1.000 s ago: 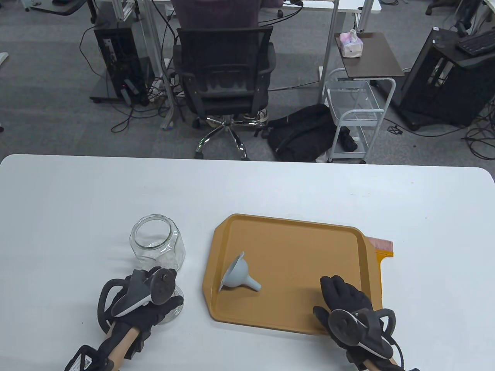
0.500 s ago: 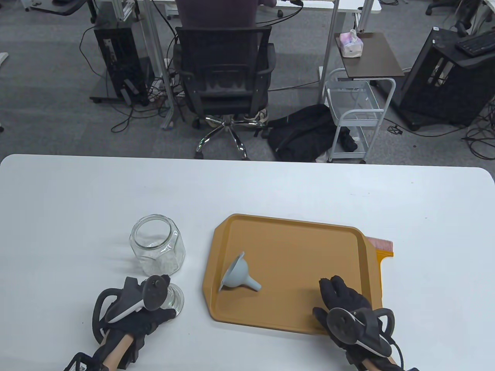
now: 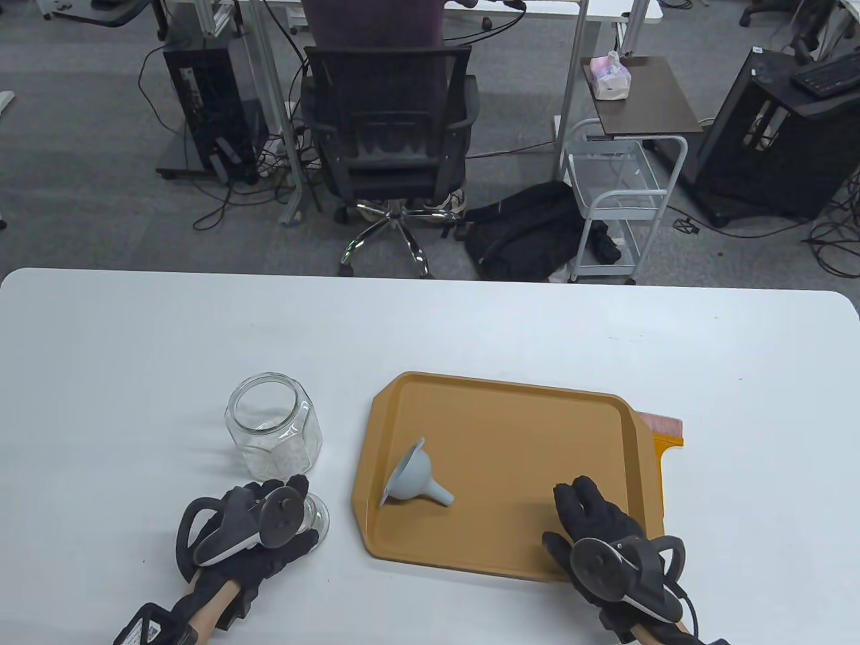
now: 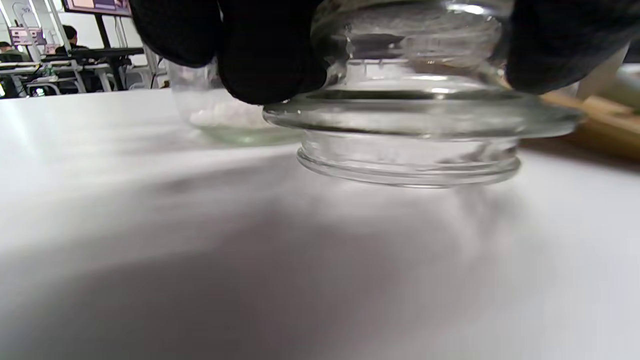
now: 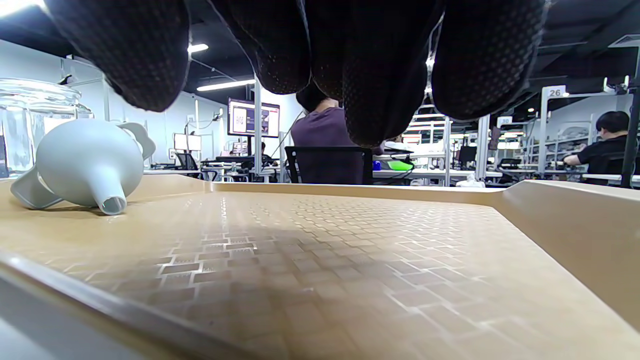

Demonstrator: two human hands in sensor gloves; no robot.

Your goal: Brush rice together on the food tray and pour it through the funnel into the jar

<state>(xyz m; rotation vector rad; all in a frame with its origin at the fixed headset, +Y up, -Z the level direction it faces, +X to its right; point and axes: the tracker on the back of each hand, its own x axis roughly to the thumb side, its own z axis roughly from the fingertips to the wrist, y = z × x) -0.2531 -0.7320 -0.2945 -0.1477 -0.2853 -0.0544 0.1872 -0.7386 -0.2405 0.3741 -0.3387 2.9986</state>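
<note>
**Left hand on glass lid, right hand flat on tray**

Left hand point(image 3: 259, 537) curled over a glass lid point(image 3: 314, 521), fingers point(image 4: 270, 55) and thumb gripping its rounded top from both sides. Lid just above or barely on the white table point(image 3: 134, 349); contact impossible to tell from the left wrist view. Glass jar point(image 3: 272, 424) upright and uncovered just beyond the left hand, a low layer of white rice point(image 4: 225, 116) at its bottom.

Right hand point(image 3: 601, 531) resting on the near right corner of the orange food tray point(image 3: 510, 430), fingers point(image 5: 375, 75) straight and spread forward over the tray floor, gripping nothing. Grey funnel point(image 3: 411, 478) lying on its side on the tray, between the two hands, nearer the tray's left edge, spout pointing toward the right hand, well apart from those fingertips. No loose rice discernible on the textured tray floor in either view.

Brush point(image 3: 662, 430) partly tucked beside the tray's far right edge, beyond the right hand, only pink bristles and an orange handle end showing, touched by neither hand
</note>
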